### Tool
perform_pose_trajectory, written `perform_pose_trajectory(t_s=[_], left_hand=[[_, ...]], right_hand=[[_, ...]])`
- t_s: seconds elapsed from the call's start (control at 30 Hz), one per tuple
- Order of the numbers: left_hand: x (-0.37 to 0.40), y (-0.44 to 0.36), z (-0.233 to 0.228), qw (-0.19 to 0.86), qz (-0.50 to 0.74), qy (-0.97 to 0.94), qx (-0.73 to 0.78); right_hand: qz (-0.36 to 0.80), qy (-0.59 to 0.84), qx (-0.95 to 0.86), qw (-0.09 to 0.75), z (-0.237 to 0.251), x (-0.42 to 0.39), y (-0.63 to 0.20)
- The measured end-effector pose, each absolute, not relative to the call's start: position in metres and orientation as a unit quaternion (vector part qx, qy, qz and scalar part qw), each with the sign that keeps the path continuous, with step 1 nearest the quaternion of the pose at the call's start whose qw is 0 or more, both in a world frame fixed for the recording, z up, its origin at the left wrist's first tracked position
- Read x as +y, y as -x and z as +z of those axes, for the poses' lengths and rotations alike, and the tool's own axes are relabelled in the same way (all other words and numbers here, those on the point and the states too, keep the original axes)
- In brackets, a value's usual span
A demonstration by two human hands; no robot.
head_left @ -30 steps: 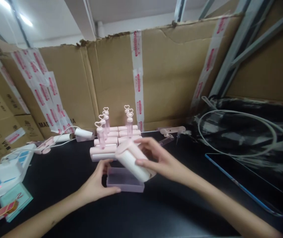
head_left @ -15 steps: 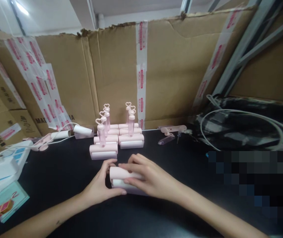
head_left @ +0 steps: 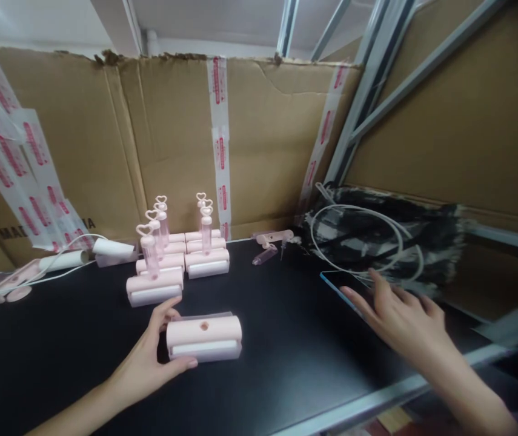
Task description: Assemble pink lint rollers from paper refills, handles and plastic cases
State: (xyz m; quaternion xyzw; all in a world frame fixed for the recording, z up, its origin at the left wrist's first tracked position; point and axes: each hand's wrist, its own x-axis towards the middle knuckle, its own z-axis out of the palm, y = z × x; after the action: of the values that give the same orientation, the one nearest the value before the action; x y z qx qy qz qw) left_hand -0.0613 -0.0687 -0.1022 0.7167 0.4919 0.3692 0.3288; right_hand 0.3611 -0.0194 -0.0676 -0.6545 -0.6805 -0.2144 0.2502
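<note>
A: Where is the pink roller case (head_left: 204, 338)?

B: It lies flat on the black table (head_left: 286, 339), just in front of me, with a small round hole on its top face and a white strip along its front. My left hand (head_left: 152, 360) holds its left end, thumb low at the front corner and fingers curled round the back.

A: And your right hand (head_left: 399, 318)?

B: It holds nothing. The fingers are spread flat and wide, stretched out to the right, well apart from the case, over the blue edge of a flat sheet (head_left: 345, 293). Whether the fingertips touch it I cannot tell; that side is blurred.

A: What lies beyond the sheet?

B: A dark bundle (head_left: 399, 239) with a pale loop of tubing (head_left: 358, 239) on it.

A: Behind the case?

B: A cluster of finished rollers (head_left: 177, 266), about 5 of them standing with clear handles topped by hearts. Near them, to the right, lies 1 loose clear handle (head_left: 264, 255). A taped cardboard wall (head_left: 172, 139) closes off the back of the table.
</note>
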Motion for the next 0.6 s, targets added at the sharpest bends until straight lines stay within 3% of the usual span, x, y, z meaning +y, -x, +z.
perform_pose_trajectory(t_s=[0.1, 0.27, 0.37, 0.6], left_hand=[[-0.069, 0.06, -0.101, 0.323, 0.369, -0.718, 0.495], [-0.07, 0.061, -0.101, 0.326, 0.358, -0.722, 0.495], [-0.069, 0.062, -0.102, 0.327, 0.347, -0.726, 0.496], [-0.072, 0.058, -0.096, 0.319, 0.357, -0.722, 0.499]], right_hand=[[-0.135, 0.677, -0.675, 0.261, -0.076, -0.019, -0.394], [-0.03, 0.668, -0.591, 0.45, -0.036, -0.026, -0.379], [-0.02, 0.618, -0.619, 0.485, -0.021, -0.017, -0.357], [-0.017, 0.554, -0.766, 0.325, -0.041, 0.084, -0.308]])
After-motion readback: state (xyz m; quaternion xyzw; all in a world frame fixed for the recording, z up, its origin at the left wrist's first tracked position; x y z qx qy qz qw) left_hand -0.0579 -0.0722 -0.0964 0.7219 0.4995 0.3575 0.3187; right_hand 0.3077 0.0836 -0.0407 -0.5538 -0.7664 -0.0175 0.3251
